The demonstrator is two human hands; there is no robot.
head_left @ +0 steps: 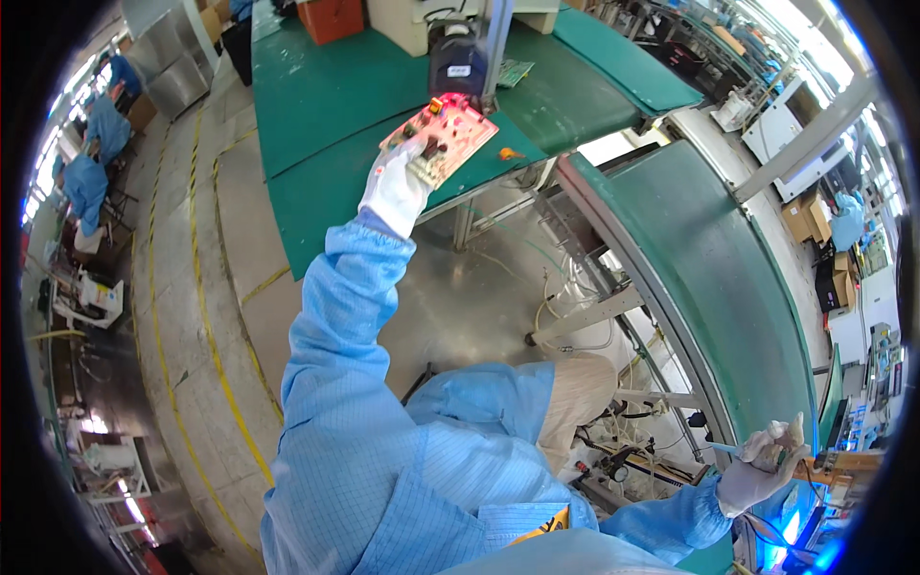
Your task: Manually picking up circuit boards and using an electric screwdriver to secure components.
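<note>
My left hand (395,187), in a white glove, grips a circuit board (455,139) by its near left edge. The board is tilted and carries several components; red light falls on its far part. It is just in front of a dark scanner-like device (458,72) on the green-topped table (335,115). Far to the lower right, my right hand (764,465), also gloved, is beside the green conveyor belt (728,278). Its fingers are curled, and a thin pale stick-like piece juts out from them. What exactly it holds is too small to make out.
A metal post (495,48) rises beside the device, with a green circuit board (515,74) behind it. A small orange object (510,153) lies near the table edge. An orange-red bin (331,17) stands at the back. Cables and hoses (613,470) run under the conveyor.
</note>
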